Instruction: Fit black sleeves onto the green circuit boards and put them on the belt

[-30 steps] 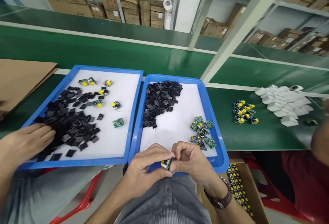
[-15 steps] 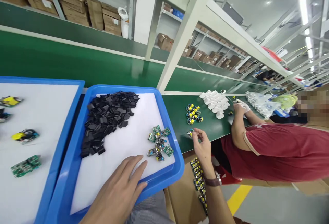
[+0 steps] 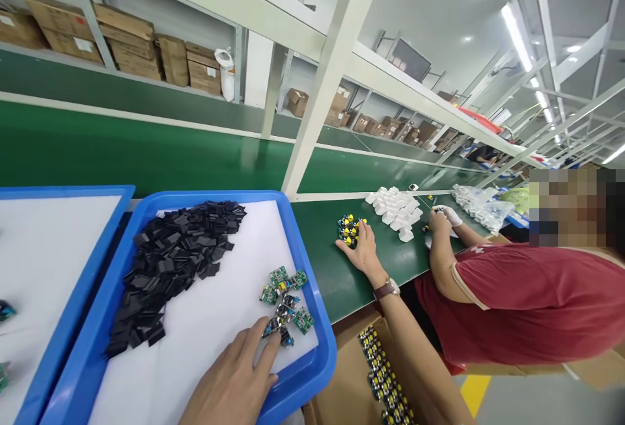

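Observation:
My left hand (image 3: 234, 373) rests over the near right part of a blue tray (image 3: 306, 262) lined with white, its fingers spread. Its fingertips reach the edge of a small cluster of green circuit boards (image 3: 303, 321) with mounted components. A heap of black flat pieces (image 3: 180, 256) fills the tray's far left. My right hand (image 3: 364, 252) is out over the green bench, thumb and fingers apart, at a group of circuit boards with yellow parts (image 3: 347, 230). Its fingertips overlap that group; whether they touch it I cannot tell.
White plastic housings (image 3: 395, 210) lie beyond my right hand. A co-worker in a red shirt (image 3: 527, 301) handles small parts at right. Below the bench, a cardboard box (image 3: 342, 386) holds rows of boards. Another blue tray (image 3: 112, 194) stands left; a pale post (image 3: 322, 93) rises behind.
My right hand has moved forward to the yellow-topped boards and opened; the board it held is no longer in its fingers. My left hand now reaches the tray's boards. The view has shifted.

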A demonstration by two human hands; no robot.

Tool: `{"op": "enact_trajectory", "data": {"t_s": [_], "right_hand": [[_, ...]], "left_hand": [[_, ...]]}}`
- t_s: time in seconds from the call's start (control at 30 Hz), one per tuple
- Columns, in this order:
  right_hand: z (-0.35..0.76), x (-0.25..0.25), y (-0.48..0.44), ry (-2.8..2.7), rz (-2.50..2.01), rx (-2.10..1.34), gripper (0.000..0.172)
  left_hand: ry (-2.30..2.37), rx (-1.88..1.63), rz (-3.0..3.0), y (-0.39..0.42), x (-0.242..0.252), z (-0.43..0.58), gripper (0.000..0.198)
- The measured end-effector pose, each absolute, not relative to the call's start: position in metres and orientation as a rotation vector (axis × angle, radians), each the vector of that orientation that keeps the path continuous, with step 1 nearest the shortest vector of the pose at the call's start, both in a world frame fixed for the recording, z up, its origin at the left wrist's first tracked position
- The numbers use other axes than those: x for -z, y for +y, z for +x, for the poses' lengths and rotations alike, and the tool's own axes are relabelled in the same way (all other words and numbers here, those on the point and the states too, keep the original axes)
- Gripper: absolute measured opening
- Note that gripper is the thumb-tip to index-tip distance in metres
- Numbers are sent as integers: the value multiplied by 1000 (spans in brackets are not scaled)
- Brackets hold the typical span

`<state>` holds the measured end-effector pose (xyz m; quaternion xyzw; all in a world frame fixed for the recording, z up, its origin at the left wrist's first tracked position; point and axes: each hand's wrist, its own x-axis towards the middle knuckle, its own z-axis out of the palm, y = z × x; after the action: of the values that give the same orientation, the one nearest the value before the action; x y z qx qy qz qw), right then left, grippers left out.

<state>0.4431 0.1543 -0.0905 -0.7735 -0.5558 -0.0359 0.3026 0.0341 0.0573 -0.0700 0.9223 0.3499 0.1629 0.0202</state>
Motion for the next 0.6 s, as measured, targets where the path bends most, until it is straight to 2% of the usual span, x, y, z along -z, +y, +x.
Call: {"op": "enact_trajectory", "data": {"t_s": [0.17, 0.3, 0.37, 0.47, 0.6], "right_hand": [[422, 66, 148, -1513, -1927, 140, 98], [368, 34, 124, -1762, -1654, -21, 59], [333, 18, 116, -1952, -1477, -237, 47], [281, 2, 114, -2191, -1292, -439, 39], [229, 0, 131, -2457, -1169, -430, 38]], "left_hand": [[1155, -559, 2736, 52, 59, 37, 40], [1038, -362, 2719, 49, 28, 49, 47], [1020, -228, 2663, 49, 11, 55, 51], [1062, -196, 2629, 44, -5, 50, 51], [1229, -302, 2618, 31, 2, 15, 58]]}}
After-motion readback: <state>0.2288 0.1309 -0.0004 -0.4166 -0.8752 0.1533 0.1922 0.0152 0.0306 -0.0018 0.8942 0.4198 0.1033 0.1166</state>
